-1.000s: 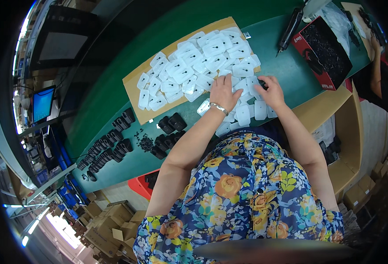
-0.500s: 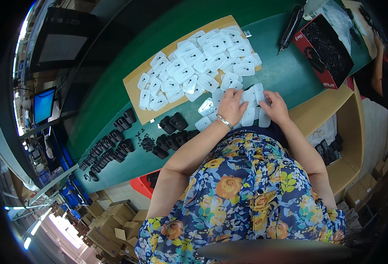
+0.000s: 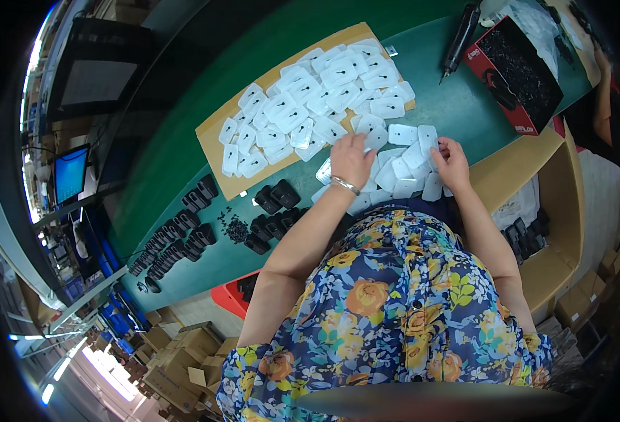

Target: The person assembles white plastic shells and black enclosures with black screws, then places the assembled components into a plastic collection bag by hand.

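Note:
My left hand (image 3: 352, 162), a silver bangle on its wrist, lies palm down over the pile with its fingers stretched toward the cardboard's near edge. Its fingertips are beside white, rounded rectangular plastic pieces (image 3: 372, 125); what lies beneath the palm is hidden. My right hand (image 3: 452, 167) is at the right side of the near group of similar white pieces (image 3: 403, 169). Its fingers are curved and apart, with the thumb by the edge of one white piece (image 3: 428, 136). Neither hand visibly grasps anything. Pieces on the cardboard (image 3: 234, 184) bear small dark marks.
Black plastic housings (image 3: 176, 235) stand in rows at left, beside a heap of small black parts (image 3: 236, 229). A dark electric screwdriver (image 3: 460, 41) and a red box (image 3: 517, 77) of small dark parts lie far right. A person's arm (image 3: 602, 105) shows beyond.
My left hand has shifted left and slightly away from me. My right hand has moved slightly right, and the hands are farther apart. White pieces between them now lie spread out.

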